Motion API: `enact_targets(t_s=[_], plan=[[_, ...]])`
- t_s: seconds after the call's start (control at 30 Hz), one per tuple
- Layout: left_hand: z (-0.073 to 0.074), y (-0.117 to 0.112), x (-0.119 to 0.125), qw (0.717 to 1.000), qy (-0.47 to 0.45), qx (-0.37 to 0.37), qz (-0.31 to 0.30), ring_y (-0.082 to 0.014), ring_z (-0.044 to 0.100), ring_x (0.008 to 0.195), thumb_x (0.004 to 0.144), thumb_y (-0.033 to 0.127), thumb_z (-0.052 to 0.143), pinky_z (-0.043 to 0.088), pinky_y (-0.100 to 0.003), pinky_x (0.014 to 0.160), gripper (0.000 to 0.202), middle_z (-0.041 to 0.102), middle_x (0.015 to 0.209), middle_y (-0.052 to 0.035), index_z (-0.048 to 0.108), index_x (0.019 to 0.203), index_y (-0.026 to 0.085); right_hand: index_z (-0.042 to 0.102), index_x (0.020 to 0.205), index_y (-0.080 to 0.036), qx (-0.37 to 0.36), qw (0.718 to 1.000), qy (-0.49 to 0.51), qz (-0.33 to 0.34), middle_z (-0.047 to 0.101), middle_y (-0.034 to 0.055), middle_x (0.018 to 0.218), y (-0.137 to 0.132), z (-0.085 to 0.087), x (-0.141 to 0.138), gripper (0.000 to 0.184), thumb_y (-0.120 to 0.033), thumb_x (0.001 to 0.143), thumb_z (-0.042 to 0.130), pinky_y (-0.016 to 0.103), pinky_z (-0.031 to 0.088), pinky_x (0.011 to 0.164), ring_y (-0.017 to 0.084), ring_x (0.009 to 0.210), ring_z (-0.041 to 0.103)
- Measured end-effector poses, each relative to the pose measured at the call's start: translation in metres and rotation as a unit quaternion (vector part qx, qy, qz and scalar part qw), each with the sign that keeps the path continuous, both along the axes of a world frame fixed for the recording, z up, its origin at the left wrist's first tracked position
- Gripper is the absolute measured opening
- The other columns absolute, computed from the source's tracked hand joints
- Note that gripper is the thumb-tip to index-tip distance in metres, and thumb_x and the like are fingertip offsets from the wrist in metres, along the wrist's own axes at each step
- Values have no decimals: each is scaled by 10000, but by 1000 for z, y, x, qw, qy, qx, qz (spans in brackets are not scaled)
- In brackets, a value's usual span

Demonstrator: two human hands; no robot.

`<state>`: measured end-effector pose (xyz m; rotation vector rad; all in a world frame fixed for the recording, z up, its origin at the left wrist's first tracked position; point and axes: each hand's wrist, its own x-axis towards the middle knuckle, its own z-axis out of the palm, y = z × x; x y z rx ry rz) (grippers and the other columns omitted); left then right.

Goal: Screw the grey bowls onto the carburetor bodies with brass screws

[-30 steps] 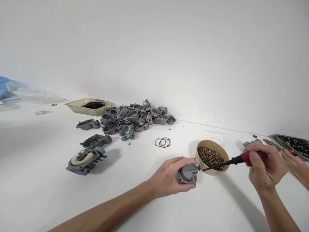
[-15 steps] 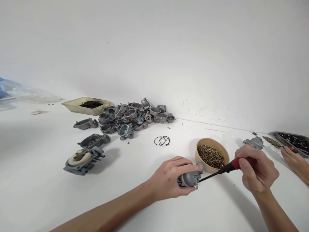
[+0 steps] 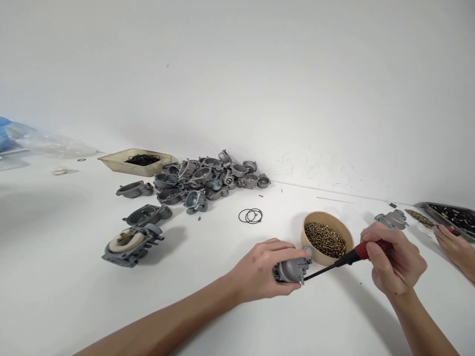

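Note:
My left hand (image 3: pixel 260 269) is closed around a small grey metal carburetor part (image 3: pixel 291 269) resting on the white table. My right hand (image 3: pixel 395 262) grips a screwdriver with a red and black handle (image 3: pixel 356 253). Its thin black shaft points left and its tip touches the right side of the grey part. Just behind the part stands a round tan bowl (image 3: pixel 343 232) filled with small brass screws.
A pile of grey metal housings (image 3: pixel 208 178) lies at the back, with loose ones (image 3: pixel 129 244) to the left. Black O-rings (image 3: pixel 250 216) lie mid-table. A beige tray (image 3: pixel 122 165) holds black rings. Another person's hand (image 3: pixel 454 249) works at the right beside a dark tray (image 3: pixel 432 207).
The screwdriver tip came down from over the bowl of screws to the grey part in my left hand. My right hand moved slightly left and lower.

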<state>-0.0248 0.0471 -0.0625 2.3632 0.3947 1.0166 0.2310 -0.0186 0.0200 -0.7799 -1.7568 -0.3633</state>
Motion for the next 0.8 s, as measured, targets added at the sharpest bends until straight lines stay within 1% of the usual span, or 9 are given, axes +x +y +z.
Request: enact_targets(t_s=[0.17,0.3,0.43,0.5,0.6,0.7,0.8], plan=[[-1,0,0,1000,-3,6,3,-249,751,993,826,290,821,607,-394,932,530,784,1153,-82,700,1341,262,631,928,-200,-4,1000,-6,12,539,-30,601,1,0,1,165,-65,901,539,282,383,444,123,491,491],[0,0,-1,1000,-5,4,3,-249,753,1006,838,297,813,613,-389,922,528,778,1165,-86,694,1351,263,628,925,-206,-13,1000,-16,7,539,-38,601,1,2,0,176,-59,907,533,278,397,438,116,466,481],[1,0,-1,1000,-10,8,1,-245,756,1015,851,291,810,613,-380,929,522,781,1171,-88,689,1357,252,632,934,-199,5,1000,-18,16,538,-41,582,1,4,-2,168,-63,903,538,274,389,420,121,445,489],[1,0,-1,1000,-12,9,0,-246,759,1011,847,281,815,614,-375,925,525,784,1164,-91,691,1355,240,635,945,-192,8,1000,-15,25,533,-44,579,1,5,-3,180,-50,895,535,273,383,420,114,434,470],[1,0,-1,1000,-16,10,-2,-249,763,1003,839,268,818,615,-371,910,529,786,1157,-99,695,1351,223,638,956,-186,-3,999,-13,36,546,-38,604,1,5,-4,200,-33,882,532,268,364,421,104,440,446],[1,0,-1,1000,-19,12,-1,-254,763,1011,828,249,815,611,-371,915,538,787,1162,-104,697,1352,215,648,960,-181,-17,999,-11,50,554,-26,622,2,4,-3,202,-35,874,538,266,348,430,111,466,454],[0,0,-1,1000,-19,1,2,-257,764,1021,817,240,815,606,-369,920,544,787,1175,-100,701,1348,218,657,1001,-183,-41,996,-11,79,565,-10,641,1,4,0,212,-50,895,530,284,392,468,133,511,486]])
